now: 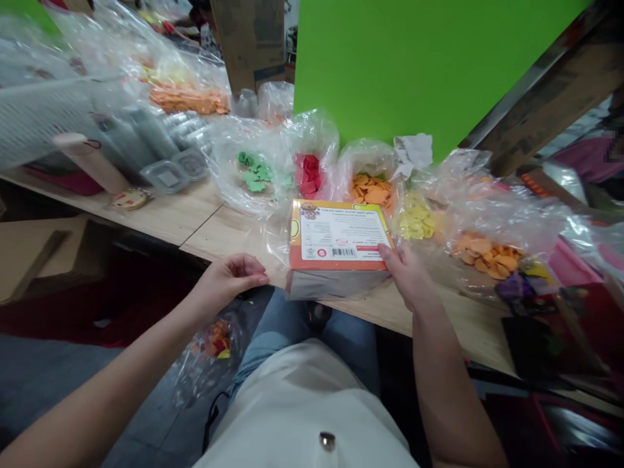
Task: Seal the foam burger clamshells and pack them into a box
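A printed cardboard box, orange and white with a barcode label on top, sits at the table's front edge before me. My right hand grips its right front corner, thumb on the top face and the other fingers mostly hidden along the side. Left of the box, my left hand is closed in a pinch. Clear plastic film lies between those fingertips and the box, and they seem to hold its edge.
Behind the box stand open plastic bags of green pieces, red pieces, orange pieces and yellow pieces. A green panel rises behind them. At left are a pale bottle and clear containers.
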